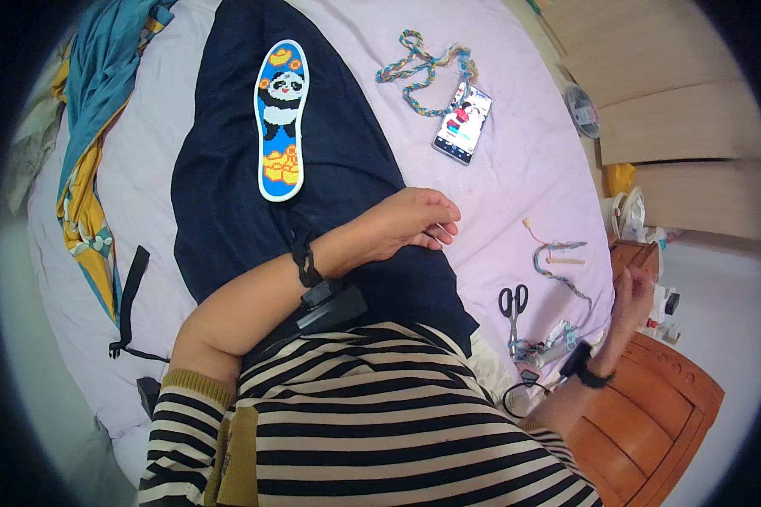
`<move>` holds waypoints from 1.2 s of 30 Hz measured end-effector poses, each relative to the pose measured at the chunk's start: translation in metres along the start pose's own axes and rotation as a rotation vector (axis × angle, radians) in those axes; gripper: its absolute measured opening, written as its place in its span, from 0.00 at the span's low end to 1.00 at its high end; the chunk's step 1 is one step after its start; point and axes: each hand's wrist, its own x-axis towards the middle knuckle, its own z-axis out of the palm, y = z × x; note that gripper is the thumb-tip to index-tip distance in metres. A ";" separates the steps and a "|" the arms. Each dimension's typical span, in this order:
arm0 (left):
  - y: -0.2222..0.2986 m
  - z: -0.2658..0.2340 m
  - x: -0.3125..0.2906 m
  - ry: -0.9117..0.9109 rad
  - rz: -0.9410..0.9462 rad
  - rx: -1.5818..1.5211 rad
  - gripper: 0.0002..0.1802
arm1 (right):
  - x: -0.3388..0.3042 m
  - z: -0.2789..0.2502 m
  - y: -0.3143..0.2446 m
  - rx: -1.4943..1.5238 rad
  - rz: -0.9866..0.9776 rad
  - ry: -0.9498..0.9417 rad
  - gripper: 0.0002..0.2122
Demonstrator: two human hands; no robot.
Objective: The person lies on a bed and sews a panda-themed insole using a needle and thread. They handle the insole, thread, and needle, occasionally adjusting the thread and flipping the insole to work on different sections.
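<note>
Head view, white-rimmed blue panda insole point(281, 122), left hand point(414, 220) curled, right hand point(633, 296) bent, both grips unclear

Could read no text, brand, number or sign anywhere. Spotted tiny marks on phone screen point(467, 118) and pale label point(591, 113) on clear container point(578, 103), too small to decipher.

Right hand point(631, 297), 3 o'clock: blurry; can't tell if it holds anything.
Blue-yellow cloth point(101, 93), 10 o'clock: top cut off.
</note>
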 end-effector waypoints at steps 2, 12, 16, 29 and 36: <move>0.009 -0.003 -0.007 0.007 0.007 -0.009 0.12 | 0.023 0.067 -0.061 0.485 0.055 -0.162 0.05; 0.062 -0.066 -0.052 0.202 0.326 -0.333 0.09 | 0.066 0.313 -0.276 0.365 -0.481 -0.408 0.05; 0.062 -0.081 -0.044 0.212 0.321 -0.394 0.09 | 0.045 0.337 -0.273 0.344 -0.530 -0.442 0.05; 0.080 -0.055 -0.044 0.085 0.425 -0.316 0.22 | 0.001 0.093 -0.280 1.018 0.032 -1.524 0.02; 0.061 -0.053 -0.047 0.044 0.410 -0.474 0.16 | -0.004 0.049 -0.164 0.583 0.485 -1.300 0.03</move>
